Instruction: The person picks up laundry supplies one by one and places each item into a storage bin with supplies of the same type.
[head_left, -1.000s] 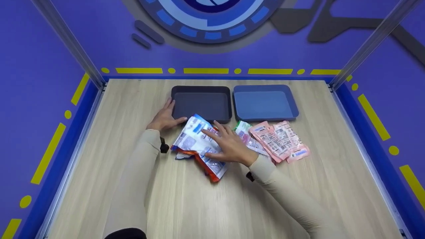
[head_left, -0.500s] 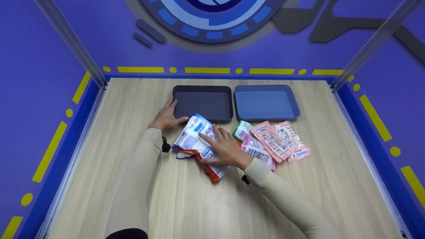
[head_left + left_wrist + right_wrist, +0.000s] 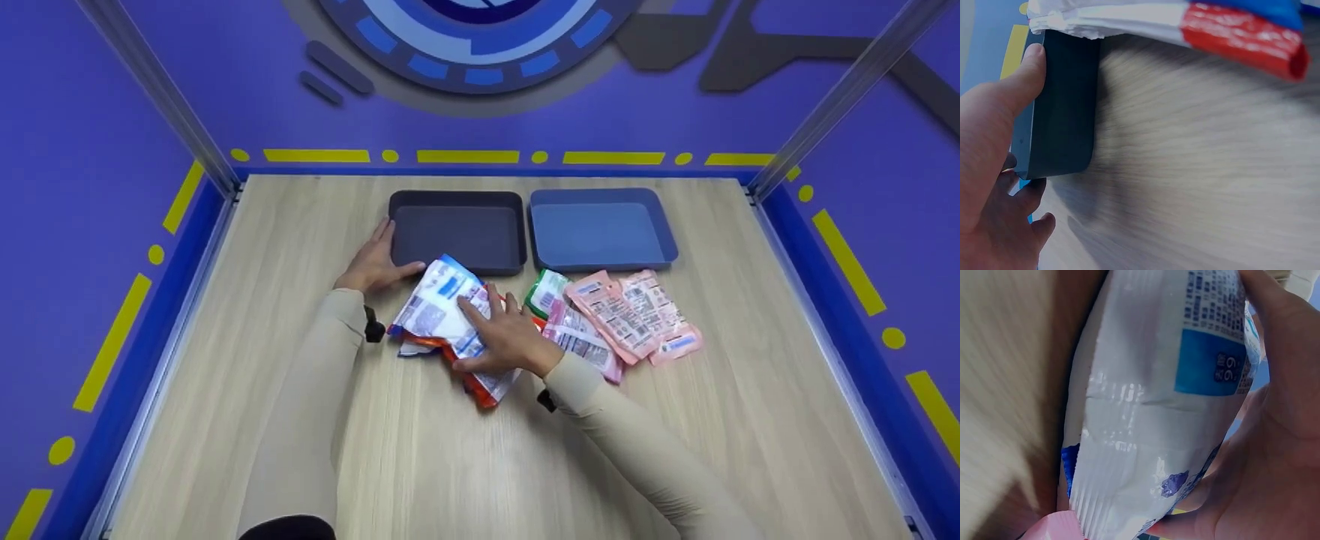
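In the head view my left hand (image 3: 371, 266) is at the front left corner of a dark tray (image 3: 459, 232), its thumb against the front wall and its fingers along the left side. The left wrist view shows the thumb (image 3: 1030, 67) lying on the tray's dark wall (image 3: 1067, 107). My right hand (image 3: 514, 341) rests over a white snack bag (image 3: 431, 304) with blue and orange-red edges, thumb and fingers spread across it. Close up in the right wrist view, the white bag (image 3: 1134, 399) leans up under the palm. Other packaging shows beneath it.
A blue-grey tray (image 3: 600, 229) stands right of the dark one. Before it lie a green-edged packet (image 3: 551, 291), a pink-purple packet (image 3: 581, 341) and overlapping pink packets (image 3: 630, 319). Blue-purple walls enclose the wooden table (image 3: 292, 225) at the back and sides.
The right hand has shifted slightly left and down over the bag, uncovering more of the green-edged and pink-purple packets. The left hand stays at the tray corner.
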A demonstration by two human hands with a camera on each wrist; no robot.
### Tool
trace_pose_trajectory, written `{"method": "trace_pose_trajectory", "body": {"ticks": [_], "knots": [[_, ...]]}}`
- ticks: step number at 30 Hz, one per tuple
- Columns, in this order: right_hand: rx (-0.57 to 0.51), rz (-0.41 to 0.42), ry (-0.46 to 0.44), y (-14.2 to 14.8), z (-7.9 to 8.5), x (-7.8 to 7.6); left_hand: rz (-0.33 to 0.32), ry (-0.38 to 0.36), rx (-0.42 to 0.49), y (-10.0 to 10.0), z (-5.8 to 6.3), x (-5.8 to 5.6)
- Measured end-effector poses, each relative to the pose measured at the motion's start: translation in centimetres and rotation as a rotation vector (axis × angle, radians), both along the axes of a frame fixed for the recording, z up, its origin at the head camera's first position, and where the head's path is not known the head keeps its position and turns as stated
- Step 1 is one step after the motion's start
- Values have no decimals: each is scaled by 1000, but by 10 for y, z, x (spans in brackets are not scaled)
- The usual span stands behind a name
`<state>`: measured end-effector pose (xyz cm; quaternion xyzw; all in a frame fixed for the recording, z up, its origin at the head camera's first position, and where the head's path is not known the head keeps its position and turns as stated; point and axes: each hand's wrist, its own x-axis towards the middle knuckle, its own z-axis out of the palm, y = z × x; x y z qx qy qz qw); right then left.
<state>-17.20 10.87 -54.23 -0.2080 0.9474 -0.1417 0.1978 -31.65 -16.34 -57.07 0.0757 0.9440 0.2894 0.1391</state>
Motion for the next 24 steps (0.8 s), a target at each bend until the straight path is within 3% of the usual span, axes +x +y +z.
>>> {"method": "trace_pose_trajectory", "body": {"ticks": [12,24], "knots": [[21,-21,-41,-7,-1,-4,-4,-43,10,-6,4,-2],[0,-45,-82,-1,-5,-5,-16,-23,34,-1,0,-3]]}}
